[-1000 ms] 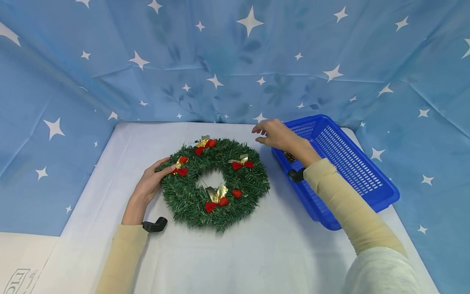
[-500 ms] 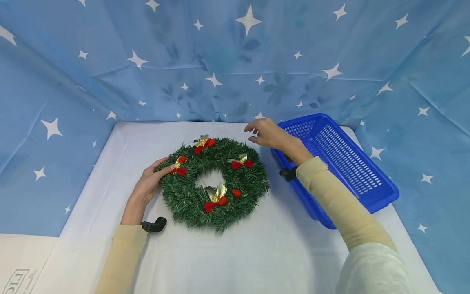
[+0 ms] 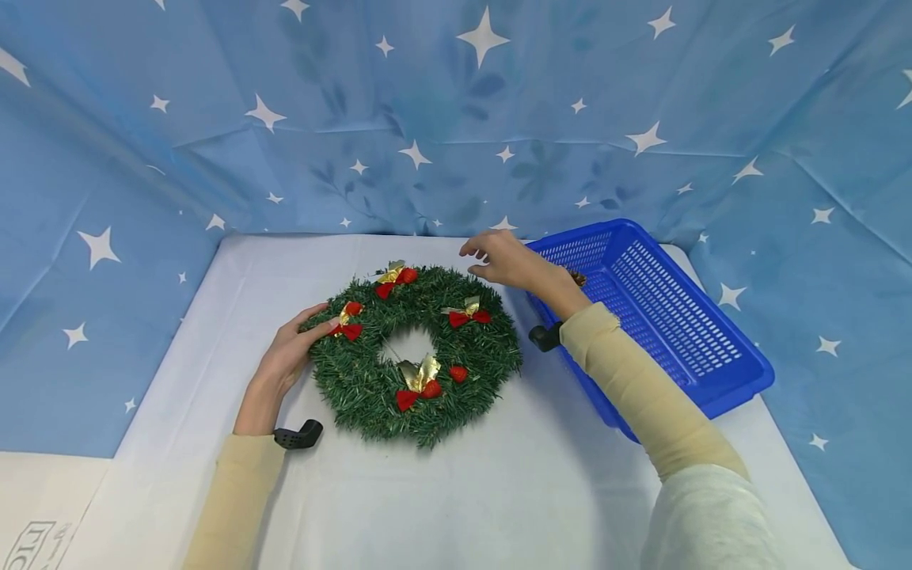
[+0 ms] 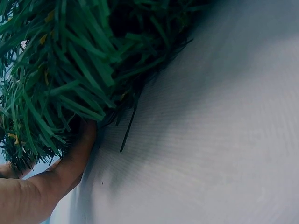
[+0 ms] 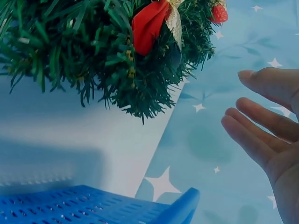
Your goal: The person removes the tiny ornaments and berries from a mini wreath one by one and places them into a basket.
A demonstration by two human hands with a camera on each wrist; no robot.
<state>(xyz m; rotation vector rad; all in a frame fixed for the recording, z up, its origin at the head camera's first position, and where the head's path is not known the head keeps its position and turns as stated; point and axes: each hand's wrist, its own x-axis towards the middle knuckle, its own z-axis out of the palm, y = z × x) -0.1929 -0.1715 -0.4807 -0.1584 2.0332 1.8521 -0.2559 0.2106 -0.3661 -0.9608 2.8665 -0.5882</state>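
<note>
One wreath (image 3: 361,372), gripped by the left hand (image 3: 285,356), is neared by the empty, loosely spread right hand (image 3: 504,259), just shifted leftward, seemingly within reach.

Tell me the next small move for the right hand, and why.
I'd probably bring the right hand down onto the wreath's right side: that hand is empty and apart from the greenery, near its far right edge, while the left hand grips the left edge.

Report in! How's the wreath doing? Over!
Left hand gripping wreath. Right hand empty, raised nearby. Basket right of wreath, not in the way.
</note>
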